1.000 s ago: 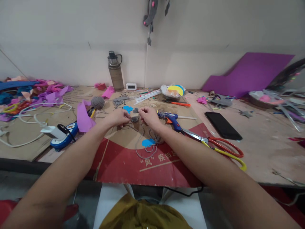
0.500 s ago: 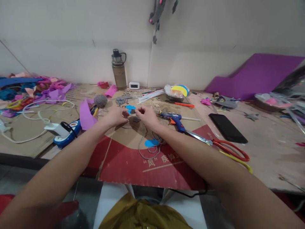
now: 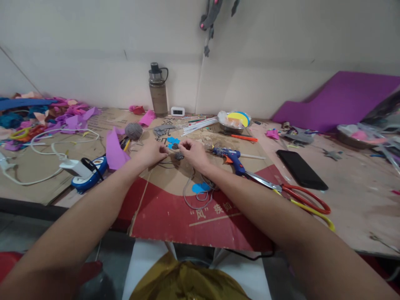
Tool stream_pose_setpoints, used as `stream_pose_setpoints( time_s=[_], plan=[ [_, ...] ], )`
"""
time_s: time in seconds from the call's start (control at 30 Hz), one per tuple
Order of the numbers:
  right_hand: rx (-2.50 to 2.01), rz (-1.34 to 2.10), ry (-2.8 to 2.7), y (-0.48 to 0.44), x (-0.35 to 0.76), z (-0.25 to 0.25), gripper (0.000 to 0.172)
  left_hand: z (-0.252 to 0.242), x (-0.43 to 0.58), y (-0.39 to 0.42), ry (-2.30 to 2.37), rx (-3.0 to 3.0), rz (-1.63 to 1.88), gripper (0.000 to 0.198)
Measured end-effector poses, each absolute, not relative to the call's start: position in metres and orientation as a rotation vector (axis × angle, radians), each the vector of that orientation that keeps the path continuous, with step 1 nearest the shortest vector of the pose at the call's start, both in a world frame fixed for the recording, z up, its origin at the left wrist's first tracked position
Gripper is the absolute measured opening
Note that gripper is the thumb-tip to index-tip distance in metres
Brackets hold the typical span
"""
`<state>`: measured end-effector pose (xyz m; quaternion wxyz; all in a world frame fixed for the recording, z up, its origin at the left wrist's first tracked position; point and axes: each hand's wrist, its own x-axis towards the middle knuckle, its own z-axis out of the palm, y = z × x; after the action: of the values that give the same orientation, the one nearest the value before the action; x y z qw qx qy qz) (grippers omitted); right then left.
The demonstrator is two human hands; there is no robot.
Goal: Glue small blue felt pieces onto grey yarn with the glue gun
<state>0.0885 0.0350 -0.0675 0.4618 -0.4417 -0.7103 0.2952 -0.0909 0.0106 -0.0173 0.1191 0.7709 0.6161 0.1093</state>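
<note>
My left hand [image 3: 154, 153] is closed in a pinch over the cardboard, its fingertips on a thin strand of grey yarn [image 3: 168, 163]. Close by on the right, my right hand [image 3: 194, 154] also pinches the yarn, its fingertips beside a small dark grey piece [image 3: 175, 146]. Another small grey piece [image 3: 179, 156] lies between the hands. Just behind them rest blue cloud-shaped cutouts [image 3: 173, 141]. A further blue cutout [image 3: 200, 188] lies under loose yarn loops [image 3: 193, 207] near my right forearm. Fine detail at the fingertips is too small to tell.
A blue glue gun [image 3: 234, 160] and red-and-yellow-handled scissors [image 3: 300, 198] lie right of my hands, near a black phone [image 3: 301, 169]. Left are a grey yarn ball [image 3: 133, 131], purple felt [image 3: 115, 150] and a blue power strip [image 3: 89, 179]. A bottle [image 3: 158, 93] stands behind.
My left fingertips have come closer together. My right hand stays almost in place. The whole view has shifted slightly.
</note>
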Motion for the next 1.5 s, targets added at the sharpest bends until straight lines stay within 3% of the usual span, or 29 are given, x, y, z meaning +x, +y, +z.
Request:
stream_pose_setpoints(
  time_s=[0.23,0.9,1.17,1.5],
  plan=[
    [-1.061,0.692,-1.812,0.034,0.085,-0.065,0.014,-0.021,-0.094,0.012,1.811,2.184,0.367,0.018],
    [-0.999,0.068,-2.286,0.035,0.082,-0.065,0.012,-0.017,-0.096,0.011,1.802,2.112,0.304,0.014],
    [-0.997,-0.075,-2.304,0.03,0.082,-0.064,0.017,-0.02,-0.103,0.014,1.73,1.945,0.357,0.024],
    [-0.954,0.063,-2.209,0.034,0.081,-0.06,0.012,-0.009,-0.101,0.008,1.822,2.115,0.406,0.024]
  ],
)
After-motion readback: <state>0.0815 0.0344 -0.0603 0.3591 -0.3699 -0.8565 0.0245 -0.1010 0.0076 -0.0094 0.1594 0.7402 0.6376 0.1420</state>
